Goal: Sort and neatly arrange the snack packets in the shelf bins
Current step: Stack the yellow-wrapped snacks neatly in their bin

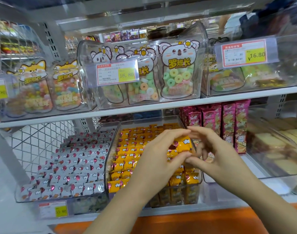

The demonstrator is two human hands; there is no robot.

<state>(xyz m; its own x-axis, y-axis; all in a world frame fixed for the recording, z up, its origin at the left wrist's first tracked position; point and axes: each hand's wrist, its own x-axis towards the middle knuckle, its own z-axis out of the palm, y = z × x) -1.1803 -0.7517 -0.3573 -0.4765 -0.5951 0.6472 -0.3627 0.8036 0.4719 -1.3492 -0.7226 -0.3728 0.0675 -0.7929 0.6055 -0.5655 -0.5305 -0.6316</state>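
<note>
Holding: my left hand pinches an orange snack packet over its bin.
Right hand: curled beside the packet's right end; grip unclear.

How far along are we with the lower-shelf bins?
Done: the white packets lie in even rows, as do the orange rows at the left of the orange bin. In hand: the left hand pinches one orange packet over that bin; the right hand is at its end, grip unclear. Left: seat it and straighten the uneven front-right packets.
</note>
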